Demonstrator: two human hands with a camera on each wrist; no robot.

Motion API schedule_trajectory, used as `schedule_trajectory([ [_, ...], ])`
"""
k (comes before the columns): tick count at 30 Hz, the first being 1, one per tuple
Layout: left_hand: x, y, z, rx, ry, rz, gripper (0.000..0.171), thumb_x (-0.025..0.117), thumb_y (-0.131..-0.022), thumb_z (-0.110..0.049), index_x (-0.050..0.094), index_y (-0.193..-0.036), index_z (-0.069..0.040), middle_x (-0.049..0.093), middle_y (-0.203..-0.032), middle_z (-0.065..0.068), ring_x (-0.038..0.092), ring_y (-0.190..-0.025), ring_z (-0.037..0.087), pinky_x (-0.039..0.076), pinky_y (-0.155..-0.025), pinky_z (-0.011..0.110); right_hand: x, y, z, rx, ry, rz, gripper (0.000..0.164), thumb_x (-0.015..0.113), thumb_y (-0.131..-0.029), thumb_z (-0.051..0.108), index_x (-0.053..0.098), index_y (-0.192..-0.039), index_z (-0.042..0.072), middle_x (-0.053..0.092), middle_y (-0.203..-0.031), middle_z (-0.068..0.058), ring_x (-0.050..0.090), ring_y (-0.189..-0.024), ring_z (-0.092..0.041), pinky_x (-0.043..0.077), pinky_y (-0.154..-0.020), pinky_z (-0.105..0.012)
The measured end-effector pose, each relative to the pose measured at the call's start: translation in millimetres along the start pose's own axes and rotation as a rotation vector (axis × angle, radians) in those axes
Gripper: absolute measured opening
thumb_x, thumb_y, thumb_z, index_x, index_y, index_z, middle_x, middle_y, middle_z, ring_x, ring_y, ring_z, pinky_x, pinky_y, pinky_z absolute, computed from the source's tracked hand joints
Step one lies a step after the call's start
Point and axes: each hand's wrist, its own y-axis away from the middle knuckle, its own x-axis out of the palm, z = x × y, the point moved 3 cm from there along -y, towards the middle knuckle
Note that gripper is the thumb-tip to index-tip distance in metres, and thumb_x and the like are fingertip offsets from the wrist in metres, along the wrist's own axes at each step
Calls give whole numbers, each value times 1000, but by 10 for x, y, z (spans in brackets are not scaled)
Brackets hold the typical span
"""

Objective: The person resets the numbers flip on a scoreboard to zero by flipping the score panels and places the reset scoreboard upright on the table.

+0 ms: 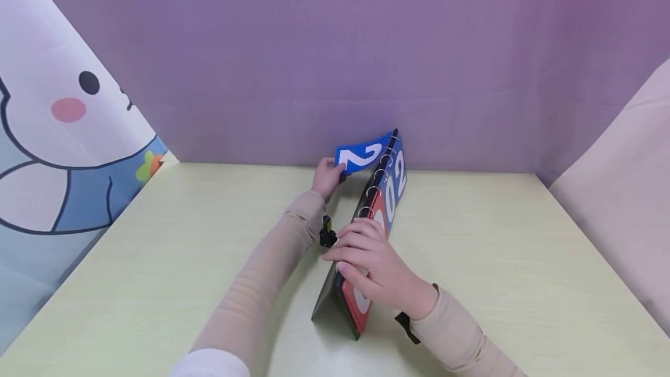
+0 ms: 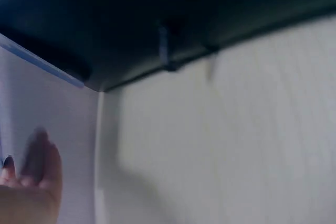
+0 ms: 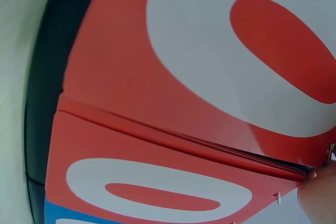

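A flip scoreboard [image 1: 356,307] stands like a tent on the table, its long ridge running away from me. Red and blue number cards hang from rings along the ridge; large white zeros on red cards [image 3: 173,124] fill the right wrist view. At the far end my left hand [image 1: 327,178] pinches the loose edge of a blue card with a white 2 [image 1: 358,157], lifted out to the left of the ridge. My right hand [image 1: 379,260] holds the near part of the ridge, fingers bent over the top. The left wrist view shows the left hand [image 2: 39,182] blurred beneath the dark board.
The pale table [image 1: 497,260] extends on both sides of the scoreboard. A purple cloth backdrop [image 1: 314,45] rises behind it, close to the far end. A cartoon-printed cloth [image 1: 47,191] hangs at the left, and a pale cloth [image 1: 623,191] at the right.
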Motion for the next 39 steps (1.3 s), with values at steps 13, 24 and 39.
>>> schedule_trajectory([
  [13,91,-20,-438,142,141,100,40,52,-97,-16,46,-130,6,57,-127,24,58,-116,33,46,-100,34,12,12,-5,-6,7,-7,46,32,-103,33,72,-92,14,69,-92,3,53,-101,-17,34,-99,-41],
  [24,423,121,-590,138,-173,259,40,46,-100,-25,48,-128,4,58,-126,20,57,-115,29,45,-101,36,35,13,2,0,1,-1,46,31,-103,33,72,-93,14,69,-92,4,53,-102,-18,34,-99,-43],
  [39,563,237,-764,332,-434,320,26,48,-99,-15,62,-110,4,66,-105,18,61,-85,18,49,-72,21,47,3,-12,-13,7,-11,45,32,-103,32,71,-92,14,68,-92,4,53,-100,-17,34,-97,-45],
])
